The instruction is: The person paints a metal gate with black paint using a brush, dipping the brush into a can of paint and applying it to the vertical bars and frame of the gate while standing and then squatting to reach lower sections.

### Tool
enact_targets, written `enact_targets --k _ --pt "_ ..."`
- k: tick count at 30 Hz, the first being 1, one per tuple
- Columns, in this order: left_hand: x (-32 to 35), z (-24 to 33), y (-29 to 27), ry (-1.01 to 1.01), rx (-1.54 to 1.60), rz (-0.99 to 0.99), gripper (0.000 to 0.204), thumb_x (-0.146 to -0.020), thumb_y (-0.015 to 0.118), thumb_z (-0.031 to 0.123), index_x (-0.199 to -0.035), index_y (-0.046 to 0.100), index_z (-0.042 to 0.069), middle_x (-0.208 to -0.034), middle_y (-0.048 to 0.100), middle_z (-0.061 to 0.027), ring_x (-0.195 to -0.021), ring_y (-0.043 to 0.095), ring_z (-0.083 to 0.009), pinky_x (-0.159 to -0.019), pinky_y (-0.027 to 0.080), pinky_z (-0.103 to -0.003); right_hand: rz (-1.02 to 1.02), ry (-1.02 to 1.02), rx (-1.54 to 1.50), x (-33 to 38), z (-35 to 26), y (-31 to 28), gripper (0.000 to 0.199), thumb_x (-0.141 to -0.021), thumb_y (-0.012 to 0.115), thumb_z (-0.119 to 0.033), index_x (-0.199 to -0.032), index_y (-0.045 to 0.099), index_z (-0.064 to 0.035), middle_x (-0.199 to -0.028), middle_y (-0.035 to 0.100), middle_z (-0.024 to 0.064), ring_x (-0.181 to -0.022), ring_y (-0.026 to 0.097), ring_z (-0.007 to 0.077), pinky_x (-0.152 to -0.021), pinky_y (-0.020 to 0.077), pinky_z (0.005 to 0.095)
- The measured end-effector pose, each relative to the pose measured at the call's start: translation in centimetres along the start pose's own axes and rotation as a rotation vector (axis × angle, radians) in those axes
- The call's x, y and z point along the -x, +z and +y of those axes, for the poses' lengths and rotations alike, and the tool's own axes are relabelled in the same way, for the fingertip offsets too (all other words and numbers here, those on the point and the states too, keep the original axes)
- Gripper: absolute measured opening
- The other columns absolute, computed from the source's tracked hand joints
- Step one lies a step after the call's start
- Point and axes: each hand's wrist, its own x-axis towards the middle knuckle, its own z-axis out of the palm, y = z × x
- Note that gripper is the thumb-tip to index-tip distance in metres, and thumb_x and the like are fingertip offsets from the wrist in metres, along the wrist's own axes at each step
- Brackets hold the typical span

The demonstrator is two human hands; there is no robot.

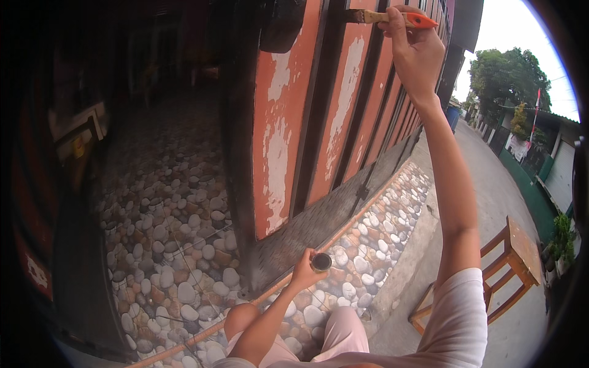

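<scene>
Right hand (420,52) pinches high; left hand (305,272) (far lower) curls.

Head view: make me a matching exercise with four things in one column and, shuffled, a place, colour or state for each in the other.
1. Paintbrush
2. Small round container
3. Wooden stool
4. Gate panels

A. Partly hidden behind the white sleeve
B. Held low in the left hand
C. Orange-red with pale worn patches
D. Held up high in the right hand

Right pairs: 1-D, 2-B, 3-A, 4-C.
</scene>
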Motion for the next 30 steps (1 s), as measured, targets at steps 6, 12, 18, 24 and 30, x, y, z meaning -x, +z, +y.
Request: enact_targets --k 6,12,18,24,30 --pt "0.2 -0.2 -0.8 0.021 -0.064 0.014 0.072 -0.063 0.088 0.023 -0.118 0.043 0.009 -0.108 0.06 -0.0105 -0.094 0.062 -0.0228 -0.081 0.05 -0.037 -0.387 0.076 0.066 4.2 -1.6 1.2 0.033 -0.094 0.068 -0.027 -0.093 0.067 0.0054 -0.069 0.07 0.0133 -0.06 0.069 0.018 -0.057 0.0524 0.0272" --pt "0.3 -0.5 -0.1 -0.029 -0.011 -0.039 0.072 -0.063 0.088 0.025 -0.117 0.043 0.009 -0.107 0.06 -0.0104 -0.096 0.061 -0.0233 -0.083 0.05 -0.037 -0.138 -0.026 0.09 -0.5 0.4 2.1 0.029 -0.094 0.067 -0.028 -0.09 0.068 -0.0001 -0.07 0.071 0.0112 -0.062 0.071 0.021 -0.058 0.054 0.0282" --pt "0.1 -1.3 0.0 -0.029 -0.001 -0.021 0.073 -0.063 0.088 0.026 -0.117 0.042 0.01 -0.106 0.059 -0.0101 -0.095 0.061 -0.0235 -0.083 0.049 -0.037 0.013 -0.017 0.121 -6.9 0.9 2.9 0.016 -0.095 0.064 -0.014 -0.092 0.063 0.0013 -0.076 0.071 0.0129 -0.07 0.072 0.0182 -0.06 0.0539 0.0292" --pt "-0.1 -0.4 -0.1 -0.032 -0.014 -0.035 0.073 -0.063 0.088 0.026 -0.117 0.042 0.009 -0.107 0.06 -0.0103 -0.092 0.062 -0.0229 -0.081 0.05 -0.037 -0.044 -0.11 0.071 -6.2 -0.4 3.1 0.02 -0.096 0.062 -0.018 -0.09 0.064 0.0016 -0.071 0.071 0.0133 -0.066 0.072 0.0208 -0.058 0.0527 0.0319" --pt "0.0 -0.8 -0.2 -0.019 -0.035 -0.039 0.073 -0.064 0.089 0.029 -0.117 0.042 0.008 -0.109 0.06 -0.0104 -0.093 0.062 -0.0222 -0.08 0.05 -0.036 -0.134 -0.177 0.183 -2.4 1.7 2.8 0.033 -0.093 0.068 -0.031 -0.083 0.068 0.0007 -0.064 0.069 0.0119 -0.06 0.071 0.0225 -0.057 0.054 0.0287"
